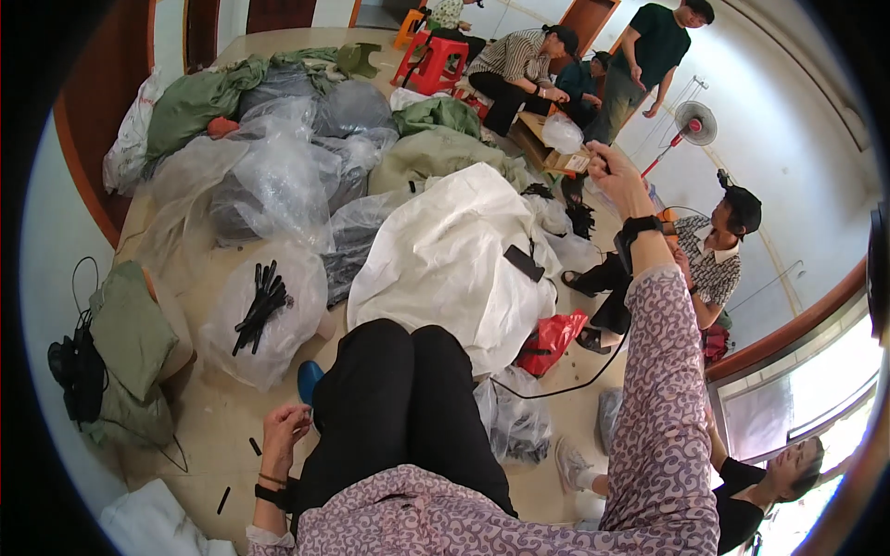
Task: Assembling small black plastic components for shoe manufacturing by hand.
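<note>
Well, black bundle (pixel 76 371): at the far left, against a pile of green cloth (pixel 134 324), with a thin cord trailing from it.
Loose strips (pixel 255 447): two short black pieces on the pale floor (pixel 199 431), apart from each other, to the left of the lap.
Black strips (pixel 260 310): a bunch lying at uneven angles on a see-through bag (pixel 287 347), which rests on the floor ahead and to the left.
Left hand (pixel 287 426): low beside the black trousers (pixel 371 408), fingers bent and thumb close to the fingertips; whether anything thin is pinched there, I cannot tell. A blue rounded thing (pixel 309 381) sits near it, by the knee.
Plastic bags (pixel 287 171): a large, cloudy heap beyond the strips, next to more green cloth.
White sheet (pixel 436 264): spread in folds over a mound just ahead of the knees, with a flat black piece (pixel 524 263) on its right part.
Red bag (pixel 554 341): crumpled, beside the sheet's lower right edge.
Right hand (pixel 612 171): raised well above the sheet at the end of an outstretched arm, fingers curled in, thumb near the forefinger; I cannot tell if they grip something small. A cardboard box (pixel 547 148) shows just past it.
Fan (pixel 694 123): farther back, near the white wall.
Seated person (pixel 714 250): at the right, in a patterned top and dark cap.
</note>
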A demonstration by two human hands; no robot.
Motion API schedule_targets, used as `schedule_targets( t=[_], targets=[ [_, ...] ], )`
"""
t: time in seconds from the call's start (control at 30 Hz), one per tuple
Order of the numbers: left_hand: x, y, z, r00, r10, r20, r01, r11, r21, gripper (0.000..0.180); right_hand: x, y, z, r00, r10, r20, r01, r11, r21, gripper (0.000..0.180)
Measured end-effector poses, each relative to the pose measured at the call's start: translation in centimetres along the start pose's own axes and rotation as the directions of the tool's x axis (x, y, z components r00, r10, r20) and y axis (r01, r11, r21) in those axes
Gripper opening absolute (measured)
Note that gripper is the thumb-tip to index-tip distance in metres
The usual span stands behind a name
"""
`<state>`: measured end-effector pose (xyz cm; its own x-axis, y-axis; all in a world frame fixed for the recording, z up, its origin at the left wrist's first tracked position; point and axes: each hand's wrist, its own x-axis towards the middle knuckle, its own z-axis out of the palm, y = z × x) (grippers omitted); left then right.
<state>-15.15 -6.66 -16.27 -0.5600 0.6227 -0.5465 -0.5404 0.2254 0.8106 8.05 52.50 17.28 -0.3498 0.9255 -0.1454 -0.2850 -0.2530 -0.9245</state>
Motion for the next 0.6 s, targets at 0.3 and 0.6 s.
schedule_targets(
  t=[0.3,0.6],
  targets=[
    [0.4,-0.8,0.1,0.999,-0.031,-0.009,0.030,1.000,-0.006,0.015,-1.1,-0.2,-2.3,0.987,0.011,-0.160,-0.009,1.000,0.013,0.013],
    [1.2,-1.1,0.2,0.998,-0.063,-0.013,0.063,0.998,0.018,0.014,-1.4,-0.6,-5.5,0.985,-0.012,-0.171,0.015,1.000,0.020,0.011]
  ],
)
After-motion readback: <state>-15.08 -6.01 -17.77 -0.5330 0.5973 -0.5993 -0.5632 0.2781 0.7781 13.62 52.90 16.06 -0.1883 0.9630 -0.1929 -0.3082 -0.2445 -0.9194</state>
